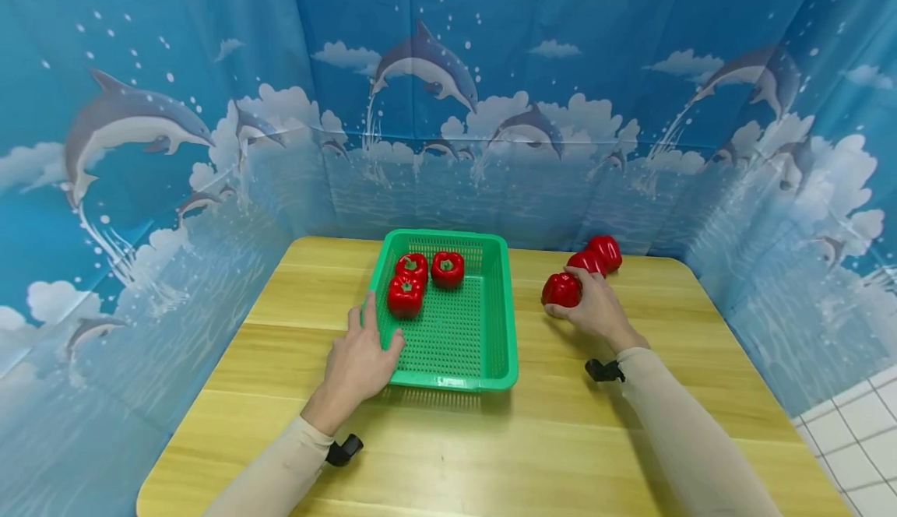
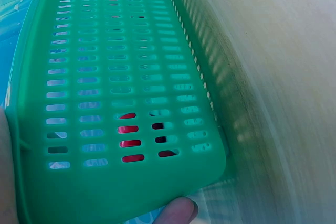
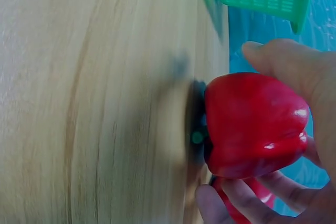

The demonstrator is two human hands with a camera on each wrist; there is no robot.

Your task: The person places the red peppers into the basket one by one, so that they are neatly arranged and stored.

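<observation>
My right hand (image 1: 596,311) has thumb and fingers around a red bell pepper (image 1: 561,290) at the right of the table. In the right wrist view, the pepper's green stem (image 3: 197,137) faces the wood, and fingers (image 3: 241,198) curve along its far side. At the front left corner of a green plastic basket (image 1: 510,322), my left hand (image 1: 357,361) holds the rim, thumb over the inside and fingers along the outer left side. A fingertip (image 2: 178,211) shows past the basket's end in the left wrist view. Three red bell peppers (image 1: 447,269) stand in the basket's back left part.
Two more red bell peppers, one (image 1: 604,253) at the back and one (image 1: 585,262) partly behind my right hand, lie close together on the wooden table (image 1: 448,455). A blue dolphin-print curtain (image 1: 448,182) surrounds the table's back and sides.
</observation>
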